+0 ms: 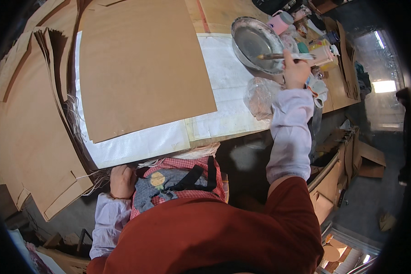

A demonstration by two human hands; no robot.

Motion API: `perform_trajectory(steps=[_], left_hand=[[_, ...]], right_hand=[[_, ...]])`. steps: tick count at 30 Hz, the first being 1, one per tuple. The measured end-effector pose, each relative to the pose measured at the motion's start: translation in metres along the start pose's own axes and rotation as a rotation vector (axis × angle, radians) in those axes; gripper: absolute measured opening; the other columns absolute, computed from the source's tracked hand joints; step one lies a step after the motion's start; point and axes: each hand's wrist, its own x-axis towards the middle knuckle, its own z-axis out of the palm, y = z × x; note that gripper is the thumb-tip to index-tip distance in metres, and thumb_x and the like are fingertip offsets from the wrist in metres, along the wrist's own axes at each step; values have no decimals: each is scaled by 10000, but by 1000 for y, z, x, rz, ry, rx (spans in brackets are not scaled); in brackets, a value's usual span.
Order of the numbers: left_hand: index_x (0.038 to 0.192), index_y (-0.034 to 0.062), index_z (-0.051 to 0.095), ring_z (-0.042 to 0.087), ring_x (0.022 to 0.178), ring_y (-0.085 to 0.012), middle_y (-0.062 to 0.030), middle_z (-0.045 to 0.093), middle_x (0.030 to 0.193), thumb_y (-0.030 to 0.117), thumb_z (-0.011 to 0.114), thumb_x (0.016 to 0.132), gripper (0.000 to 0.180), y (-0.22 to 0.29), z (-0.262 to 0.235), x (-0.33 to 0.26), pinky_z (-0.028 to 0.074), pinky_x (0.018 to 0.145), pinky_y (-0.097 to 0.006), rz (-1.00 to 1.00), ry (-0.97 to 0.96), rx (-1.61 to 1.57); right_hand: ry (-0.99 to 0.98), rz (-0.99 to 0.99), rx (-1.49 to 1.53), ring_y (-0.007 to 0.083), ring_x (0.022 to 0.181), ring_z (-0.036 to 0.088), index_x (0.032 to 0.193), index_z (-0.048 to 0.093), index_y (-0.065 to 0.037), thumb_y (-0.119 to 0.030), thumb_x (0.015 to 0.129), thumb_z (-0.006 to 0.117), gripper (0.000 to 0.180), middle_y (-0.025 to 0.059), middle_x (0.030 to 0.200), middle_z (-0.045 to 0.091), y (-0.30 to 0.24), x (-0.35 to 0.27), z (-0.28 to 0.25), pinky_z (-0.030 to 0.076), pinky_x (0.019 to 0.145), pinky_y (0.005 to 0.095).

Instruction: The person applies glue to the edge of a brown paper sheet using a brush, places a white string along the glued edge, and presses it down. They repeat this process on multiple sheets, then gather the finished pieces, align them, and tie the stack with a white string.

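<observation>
My right hand (297, 72) is closed around a slim brush (271, 56) with a brown shaft, held level over the right rim of a metal bowl (255, 45). The bowl has a pale residue on its wall. Just below it, beside my right wrist, lies a crumpled clear plastic bag (261, 97). My left hand (122, 181) is low at the table's near edge, its fingers curled in; whatever they hold is hidden. White strings (98, 178) hang right beside it. A large brown cardboard sheet (146, 68) lies flat on white woven sheeting (223, 82).
Stacked cardboard sheets (36, 123) stand to the left. At the right end of the table crowd a pink cup (280, 23), bottles and other small items. Cardboard boxes (333, 178) sit below on the right. A red checked apron (182, 176) covers my lap against the table edge.
</observation>
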Motion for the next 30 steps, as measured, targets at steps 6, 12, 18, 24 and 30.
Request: perform_trajectory(steps=[6, 12, 18, 24, 30], left_hand=[[889, 32, 594, 566, 735, -338, -132, 572, 751, 31, 632, 759, 135, 17, -9, 5, 430, 670, -428, -226, -57, -251], [909, 48, 596, 583, 816, -314, -124, 602, 824, 59, 625, 791, 122, 35, -37, 10, 437, 734, -405, -199, -58, -30], [855, 32, 598, 554, 738, -298, -108, 557, 747, -3, 650, 707, 160, 51, -73, 18, 437, 661, -390, -29, 172, -38], [997, -48, 624, 545, 749, -296, -116, 565, 813, 8, 595, 667, 337, 50, -95, 17, 467, 662, -377, -106, 164, 140], [809, 9, 568, 540, 837, -253, -121, 578, 921, 97, 570, 714, 129, 36, -103, 48, 456, 713, -356, -101, 196, 301]], right_hand=[[-82, 139, 166, 124, 454, 553, 802, 622, 13, -240, 851, 729, 278, 68, 611, 627, -7, -12, -8, 443, 423, 262], [82, -154, -562, 192, 564, 610, 766, 662, 28, -308, 789, 730, 343, 118, 629, 637, -3, -1, -14, 504, 567, 359], [-264, 91, 647, 81, 643, 550, 887, 670, 11, -84, 854, 672, 100, 31, 794, 640, -86, -95, -11, 452, 585, 279], [-962, -306, 554, 118, 693, 579, 1014, 691, -11, -51, 829, 708, 190, 70, 841, 651, -163, -230, 69, 457, 612, 250], [-1086, -423, 512, 121, 666, 595, 989, 688, 7, -59, 805, 730, 200, 84, 785, 646, -197, -252, 111, 457, 584, 253]])
